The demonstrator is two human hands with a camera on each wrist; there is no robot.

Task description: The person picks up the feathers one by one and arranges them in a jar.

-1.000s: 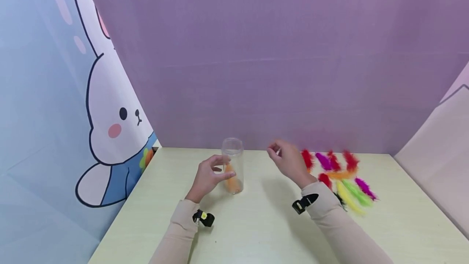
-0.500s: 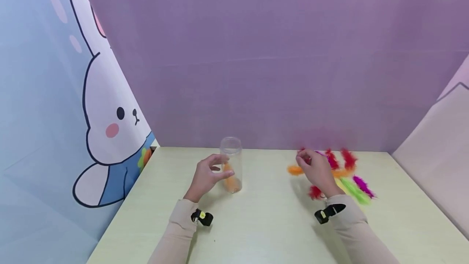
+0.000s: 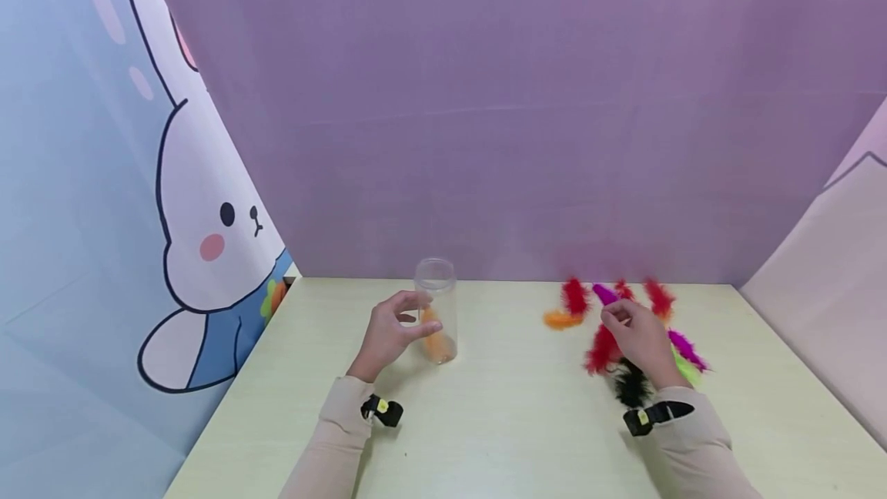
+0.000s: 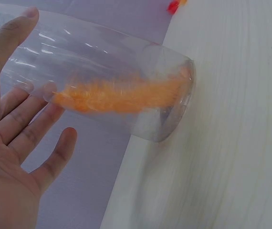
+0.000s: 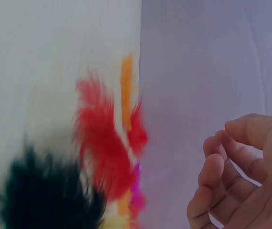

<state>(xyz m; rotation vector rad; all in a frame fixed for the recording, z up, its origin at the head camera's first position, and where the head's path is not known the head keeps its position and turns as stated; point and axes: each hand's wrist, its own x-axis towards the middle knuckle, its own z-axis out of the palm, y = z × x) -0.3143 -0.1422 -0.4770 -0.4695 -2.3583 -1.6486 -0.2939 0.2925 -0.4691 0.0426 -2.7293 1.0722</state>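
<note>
My left hand (image 3: 390, 333) holds a clear, upright jar (image 3: 446, 303) on the table, thumb on one side and fingers on the other. An orange feather (image 4: 121, 95) stands inside the jar, reaching down to its base. Over the feathers on the right is my right hand (image 3: 643, 339), its fingers loosely curled. In the right wrist view nothing shows between the thumb and fingers (image 5: 211, 169). Nearest to this hand are a red feather (image 3: 603, 349), a black feather (image 3: 632, 385) and a purple feather (image 3: 604, 293). The hand hides part of the pile.
More red feathers (image 3: 574, 296), an orange feather (image 3: 562, 319), another purple feather (image 3: 687, 350) and a green feather (image 3: 686, 370) lie on the pale table (image 3: 499, 422). A purple cloth (image 3: 485, 137) hangs along the back edge. A rabbit-printed sheet (image 3: 208, 276) borders the left.
My right hand has moved right, from beside the jar to over the feathers, uncovering the orange, red and black ones. My left hand stays on the jar.
</note>
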